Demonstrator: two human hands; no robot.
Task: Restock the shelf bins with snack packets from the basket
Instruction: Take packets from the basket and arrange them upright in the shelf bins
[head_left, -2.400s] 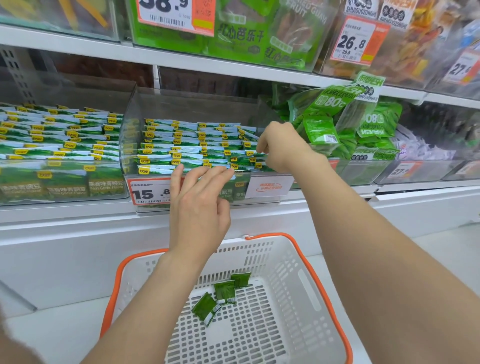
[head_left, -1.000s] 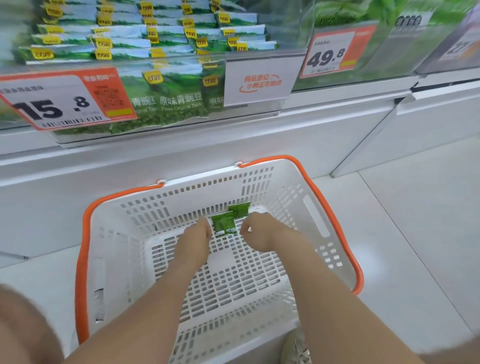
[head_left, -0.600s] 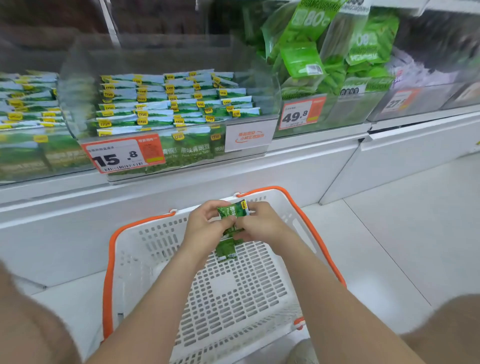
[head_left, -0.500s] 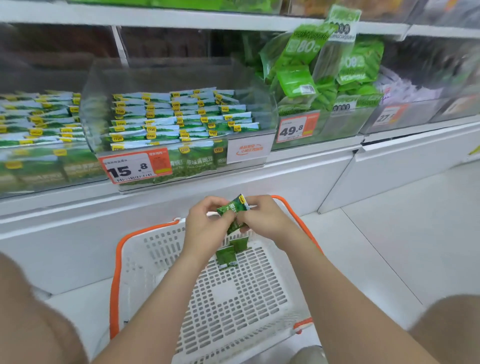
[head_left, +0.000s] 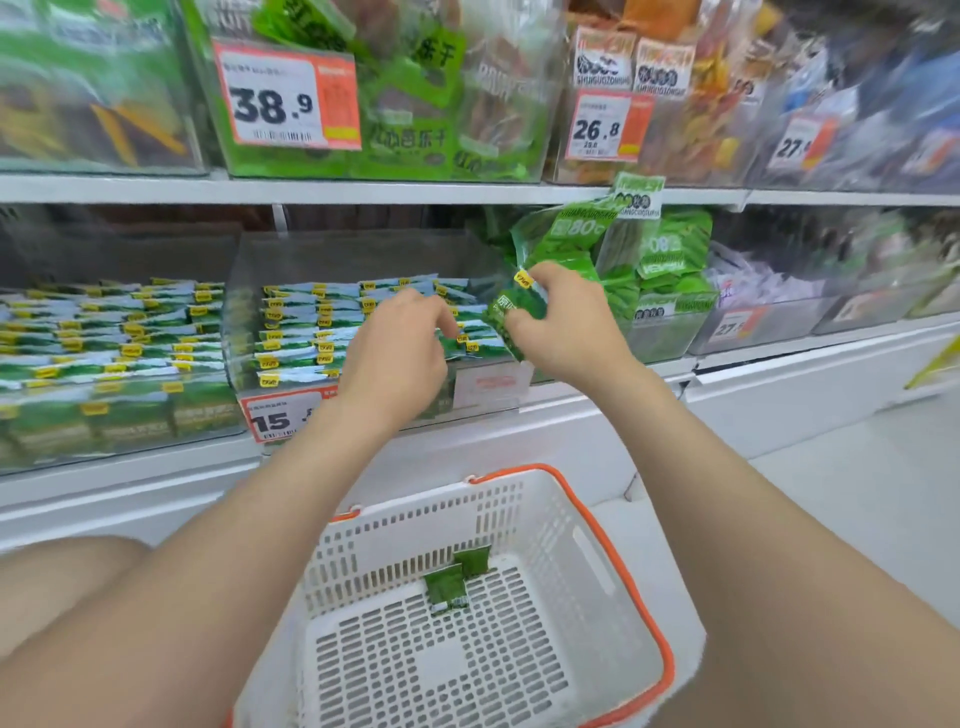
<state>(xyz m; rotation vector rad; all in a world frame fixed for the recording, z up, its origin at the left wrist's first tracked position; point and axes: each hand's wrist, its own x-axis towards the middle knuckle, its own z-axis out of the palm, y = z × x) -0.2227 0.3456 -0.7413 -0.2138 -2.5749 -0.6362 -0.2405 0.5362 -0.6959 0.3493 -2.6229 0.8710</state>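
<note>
The packet (head_left: 511, 312) I hold is glossy green plastic film; the bin (head_left: 363, 254) is clear, shiny plastic; my basket (head_left: 550, 525) is matt white slotted plastic, orange-rimmed.

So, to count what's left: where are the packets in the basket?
In the head view, two green packets lie by the far wall of the white basket, lower centre.

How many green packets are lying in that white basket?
2. One green packet lies on the basket floor by the far wall; the second packet sits against that wall just right of it. The left forearm covers the basket's left side, so another may be hidden.
</note>
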